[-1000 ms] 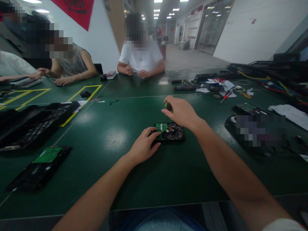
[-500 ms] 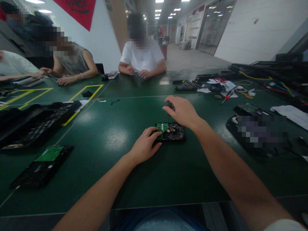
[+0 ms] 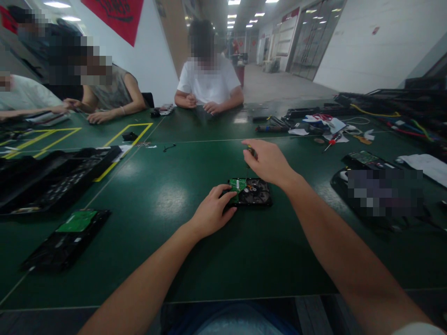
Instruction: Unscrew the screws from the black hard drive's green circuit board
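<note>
A black hard drive (image 3: 260, 191) with a green circuit board (image 3: 238, 185) on its left part lies flat on the dark green table. My left hand (image 3: 213, 209) grips the drive's left end, thumb along the near edge and fingers over the board. Above the drive, my right hand (image 3: 267, 160) is closed around a screwdriver (image 3: 252, 151). Its handle shows in part between thumb and forefinger, and the thin shaft points down to the board's right edge. Whether the tip sits in a screw is too small to tell.
Another hard drive (image 3: 75, 222) lies at the left, before a long black casing (image 3: 59, 179). To the right are a black bag-like item (image 3: 380, 195), a red screwdriver (image 3: 333, 142) and tangled cables (image 3: 401, 121). Across the table sits a person in a white shirt (image 3: 209, 83); others sit at left.
The view has shifted slightly, moving the scene a little to the right. My right hand has turned a bit on the screwdriver, showing more of the handle. My left hand keeps its hold.
</note>
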`<state>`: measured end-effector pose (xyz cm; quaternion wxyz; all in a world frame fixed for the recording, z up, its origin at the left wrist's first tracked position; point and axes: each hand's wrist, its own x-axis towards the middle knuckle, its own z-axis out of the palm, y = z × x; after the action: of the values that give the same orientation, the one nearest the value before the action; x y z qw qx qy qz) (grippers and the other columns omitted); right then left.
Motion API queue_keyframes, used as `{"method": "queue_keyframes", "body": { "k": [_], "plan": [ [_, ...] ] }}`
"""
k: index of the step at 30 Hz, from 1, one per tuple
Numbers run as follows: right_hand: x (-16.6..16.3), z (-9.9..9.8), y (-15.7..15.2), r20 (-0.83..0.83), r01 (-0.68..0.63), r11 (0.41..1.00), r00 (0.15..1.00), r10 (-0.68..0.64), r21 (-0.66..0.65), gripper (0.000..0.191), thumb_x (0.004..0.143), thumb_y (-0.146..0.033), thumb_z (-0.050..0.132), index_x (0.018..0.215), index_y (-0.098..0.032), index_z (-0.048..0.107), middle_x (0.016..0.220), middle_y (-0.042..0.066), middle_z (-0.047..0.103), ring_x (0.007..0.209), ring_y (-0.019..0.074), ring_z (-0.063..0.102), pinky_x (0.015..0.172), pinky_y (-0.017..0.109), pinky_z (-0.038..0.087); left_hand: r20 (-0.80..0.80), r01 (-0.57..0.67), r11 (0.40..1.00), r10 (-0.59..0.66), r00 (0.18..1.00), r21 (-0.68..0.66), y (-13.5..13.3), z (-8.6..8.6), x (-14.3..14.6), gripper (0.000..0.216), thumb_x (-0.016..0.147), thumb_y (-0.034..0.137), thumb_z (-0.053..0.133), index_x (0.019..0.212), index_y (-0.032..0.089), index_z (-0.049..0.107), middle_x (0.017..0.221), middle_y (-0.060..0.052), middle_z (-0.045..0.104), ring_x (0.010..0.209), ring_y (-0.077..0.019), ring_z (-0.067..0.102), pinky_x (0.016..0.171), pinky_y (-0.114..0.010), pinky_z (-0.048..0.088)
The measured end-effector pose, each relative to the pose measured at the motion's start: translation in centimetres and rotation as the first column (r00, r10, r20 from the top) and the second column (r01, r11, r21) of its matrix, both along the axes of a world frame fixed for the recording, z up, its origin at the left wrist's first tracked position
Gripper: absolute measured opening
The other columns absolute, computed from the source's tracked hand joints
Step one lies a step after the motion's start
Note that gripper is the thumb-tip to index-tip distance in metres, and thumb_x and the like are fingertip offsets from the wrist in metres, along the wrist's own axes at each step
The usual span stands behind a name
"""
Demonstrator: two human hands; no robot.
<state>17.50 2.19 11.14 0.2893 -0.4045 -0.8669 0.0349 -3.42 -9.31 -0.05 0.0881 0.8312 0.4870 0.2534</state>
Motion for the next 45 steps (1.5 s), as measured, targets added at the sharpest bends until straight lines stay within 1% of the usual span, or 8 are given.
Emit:
{"method": "queue_keyframes", "body": {
  "k": [5, 12, 19, 23, 30, 34, 40, 45],
  "plan": [
    [0.10, 0.20, -0.05, 0.023, -0.008, 1.000, 1.000, 0.008, -0.018, 0.040, 0.106, -0.047, 0.050, 0.131, -0.022, 0.070, 0.125, 0.011, 0.077, 0.111, 0.0281, 0.069, 0.101, 0.042, 0.049, 0.016, 0.003, 1.000, -0.003, 1.000, 0.008, 0.08, -0.13, -0.02, 0.046, 0.098, 0.028, 0.067, 0.143, 0.026, 0.059, 0.149, -0.013, 0.053, 0.140, -0.0336, 0.054, 0.115, -0.057, 0.052],
    [0.09, -0.19, 0.02, 0.025, -0.023, 1.000, 0.999, 0.023, -0.005, 0.050, 0.099, -0.027, 0.055, 0.148, -0.017, 0.058, 0.141, 0.014, 0.070, 0.122, 0.0290, 0.067, 0.107, 0.042, 0.049, 0.005, 0.000, 1.000, 0.000, 1.000, 0.001, 0.02, -0.02, 0.00, 0.045, 0.098, 0.027, 0.067, 0.143, 0.024, 0.060, 0.149, -0.015, 0.053, 0.140, -0.0345, 0.054, 0.116, -0.057, 0.052],
    [0.07, -0.31, 0.01, 0.038, 0.016, 1.000, 0.999, -0.015, -0.012, 0.039, 0.101, -0.040, 0.060, 0.138, -0.026, 0.061, 0.124, 0.011, 0.074, 0.111, 0.0294, 0.069, 0.098, 0.042, 0.050, 0.004, -0.002, 1.000, 0.002, 1.000, 0.002, 0.03, -0.03, -0.01, 0.046, 0.098, 0.027, 0.067, 0.143, 0.024, 0.060, 0.148, -0.015, 0.053, 0.140, -0.0344, 0.054, 0.115, -0.056, 0.052],
    [-0.05, -0.44, -0.08, 0.053, 0.035, 0.999, 0.998, -0.034, -0.018, 0.038, 0.102, -0.049, 0.057, 0.131, -0.025, 0.063, 0.122, 0.012, 0.074, 0.110, 0.0305, 0.068, 0.096, 0.043, 0.050, 0.004, 0.011, 1.000, -0.011, 1.000, 0.010, 0.07, 0.01, -0.06, 0.046, 0.098, 0.027, 0.067, 0.143, 0.025, 0.059, 0.149, -0.014, 0.053, 0.140, -0.0344, 0.054, 0.115, -0.057, 0.053],
    [0.05, -0.34, 0.02, 0.065, 0.002, 1.000, 0.998, -0.002, 0.005, 0.053, 0.095, -0.024, 0.054, 0.147, -0.013, 0.055, 0.136, 0.018, 0.070, 0.119, 0.0329, 0.068, 0.104, 0.044, 0.051, -0.018, 0.007, 1.000, -0.007, 1.000, 0.001, 0.04, 0.07, -0.05, 0.046, 0.099, 0.028, 0.066, 0.143, 0.022, 0.059, 0.149, -0.016, 0.052, 0.140, -0.0349, 0.053, 0.116, -0.056, 0.052],
    [-0.05, -0.29, -0.02, 0.060, 0.025, 1.000, 0.998, -0.024, -0.012, 0.053, 0.097, -0.027, 0.056, 0.149, -0.016, 0.052, 0.138, 0.018, 0.069, 0.119, 0.0329, 0.068, 0.104, 0.046, 0.051, -0.010, 0.002, 1.000, -0.002, 1.000, 0.001, 0.08, -0.05, -0.04, 0.045, 0.098, 0.027, 0.066, 0.143, 0.021, 0.059, 0.148, -0.016, 0.053, 0.139, -0.0344, 0.054, 0.116, -0.055, 0.052],
    [0.08, -0.47, 0.04, 0.077, 0.039, 0.999, 0.996, -0.037, -0.024, 0.038, 0.101, -0.040, 0.059, 0.135, -0.023, 0.060, 0.118, 0.012, 0.075, 0.106, 0.0303, 0.070, 0.098, 0.045, 0.053, -0.007, 0.006, 1.000, -0.006, 1.000, 0.012, 0.10, -0.24, -0.13, 0.046, 0.099, 0.028, 0.066, 0.143, 0.022, 0.058, 0.148, -0.015, 0.052, 0.139, -0.0340, 0.054, 0.116, -0.055, 0.052],
    [-0.03, -0.56, 0.17, 0.067, 0.064, 0.998, 0.996, -0.064, -0.002, 0.048, 0.102, -0.033, 0.053, 0.147, -0.017, 0.054, 0.137, 0.018, 0.070, 0.121, 0.0342, 0.068, 0.105, 0.049, 0.052, 0.000, 0.001, 1.000, -0.001, 1.000, 0.011, -0.01, 0.05, -0.03, 0.045, 0.098, 0.027, 0.067, 0.143, 0.024, 0.059, 0.149, -0.015, 0.053, 0.139, -0.0344, 0.054, 0.115, -0.057, 0.053]
  ]
}}
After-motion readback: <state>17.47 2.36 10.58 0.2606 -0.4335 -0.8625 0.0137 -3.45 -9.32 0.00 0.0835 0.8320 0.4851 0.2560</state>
